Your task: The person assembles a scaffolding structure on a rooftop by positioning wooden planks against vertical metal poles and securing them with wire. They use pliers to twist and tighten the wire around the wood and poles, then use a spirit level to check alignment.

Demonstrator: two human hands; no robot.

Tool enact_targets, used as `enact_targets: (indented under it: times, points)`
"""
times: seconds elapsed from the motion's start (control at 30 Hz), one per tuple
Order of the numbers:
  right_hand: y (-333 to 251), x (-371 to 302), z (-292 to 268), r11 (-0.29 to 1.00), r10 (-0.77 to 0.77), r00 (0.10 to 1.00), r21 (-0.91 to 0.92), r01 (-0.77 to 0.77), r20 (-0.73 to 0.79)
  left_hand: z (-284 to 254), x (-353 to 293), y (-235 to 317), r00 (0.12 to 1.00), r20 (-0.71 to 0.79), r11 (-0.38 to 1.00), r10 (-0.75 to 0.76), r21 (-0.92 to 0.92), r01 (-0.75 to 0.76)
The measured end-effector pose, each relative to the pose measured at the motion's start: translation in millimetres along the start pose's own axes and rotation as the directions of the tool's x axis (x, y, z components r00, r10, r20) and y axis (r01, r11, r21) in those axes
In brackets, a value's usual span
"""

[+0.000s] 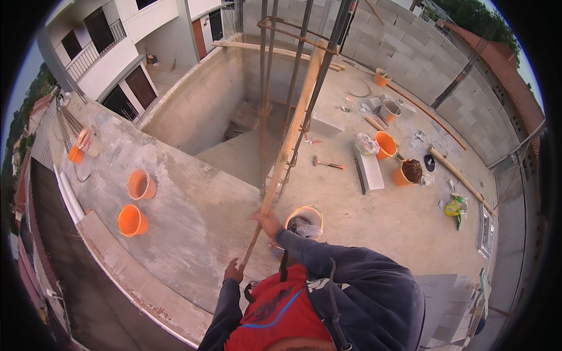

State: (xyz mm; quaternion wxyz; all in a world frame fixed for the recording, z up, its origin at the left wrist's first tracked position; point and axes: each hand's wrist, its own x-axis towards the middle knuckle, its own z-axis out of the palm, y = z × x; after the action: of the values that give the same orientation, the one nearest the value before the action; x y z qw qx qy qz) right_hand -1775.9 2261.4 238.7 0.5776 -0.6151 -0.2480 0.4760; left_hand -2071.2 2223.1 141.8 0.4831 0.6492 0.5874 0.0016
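A long narrow wooden plank [295, 126] slants from far to near, beside the rusty rebar column [270, 88]. My right hand [269, 224] is closed around its lower part, next to the rebar's foot. Lower down and to the left, my left hand [233, 271] is closed at the plank's near end; part of its fingers is hidden. Just right of my right hand stands a bucket [314, 217] with a dark plastic bag in it, partly covered by my sleeve.
Beyond the rebar is a deep walled opening [193, 105]. Two orange buckets [133, 221] stand at left. On the right are a hammer [329, 164], a pale block [370, 169], more orange buckets [386, 145] and a wooden pole [459, 178]. A drop lies past the left slab edge.
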Motion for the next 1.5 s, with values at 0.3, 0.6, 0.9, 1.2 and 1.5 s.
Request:
enact_targets:
  times: [0.3,0.6,0.9,1.2,1.5]
  points:
    - [-30,3,1,0.999,-0.042,0.99,0.011,0.044,-0.133,-69,42,268,0.744,-0.133,0.747,0.654,-0.038,-0.664]
    - [-39,19,-18,0.97,-0.237,0.971,-0.06,0.235,-0.024,-50,39,436,0.748,-0.122,0.729,0.653,-0.169,-0.664]
    - [-155,40,-178,0.915,-0.138,0.946,-0.326,0.235,0.294,-53,53,438,0.745,-0.118,0.693,0.656,-0.296,-0.657]
    - [-315,111,-207,0.743,-0.649,0.684,-0.081,0.665,-0.333,-52,59,468,0.728,-0.156,0.651,0.668,-0.35,-0.673]
    - [-362,161,-189,0.683,-0.725,0.623,-0.199,0.702,-0.294,-52,62,457,0.748,-0.179,0.653,0.639,-0.388,-0.65]
